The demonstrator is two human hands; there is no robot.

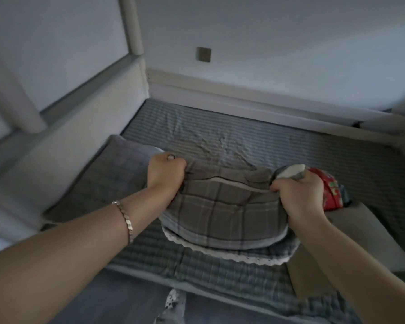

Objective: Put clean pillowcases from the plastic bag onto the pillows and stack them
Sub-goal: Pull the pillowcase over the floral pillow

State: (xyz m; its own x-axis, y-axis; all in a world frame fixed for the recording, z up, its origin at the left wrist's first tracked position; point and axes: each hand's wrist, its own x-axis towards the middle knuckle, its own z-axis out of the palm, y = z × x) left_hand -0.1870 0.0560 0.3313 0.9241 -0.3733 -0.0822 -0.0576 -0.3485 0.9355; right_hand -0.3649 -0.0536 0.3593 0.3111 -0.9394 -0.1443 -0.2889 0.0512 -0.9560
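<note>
Now both fists are closed on cloth: my left hand [166, 175] bunches one corner at the open end of the plaid pillowcase [222, 211], and my right hand [298, 197] clutches the other corner, where a bit of white pillow [294, 170] pokes out. The cased bundle lies on the bed [220, 132] just before me, the red plastic bag [330, 192] close beside my right hand. It looks soft, light and floppy, so I judge the hem corners the best hold; the middle would only sag.

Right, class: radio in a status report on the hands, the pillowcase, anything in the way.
Left hand, right hand: both gripping plaid pillowcase. White pillow corner poking out at right. Red bag beyond, not blocking.
</note>
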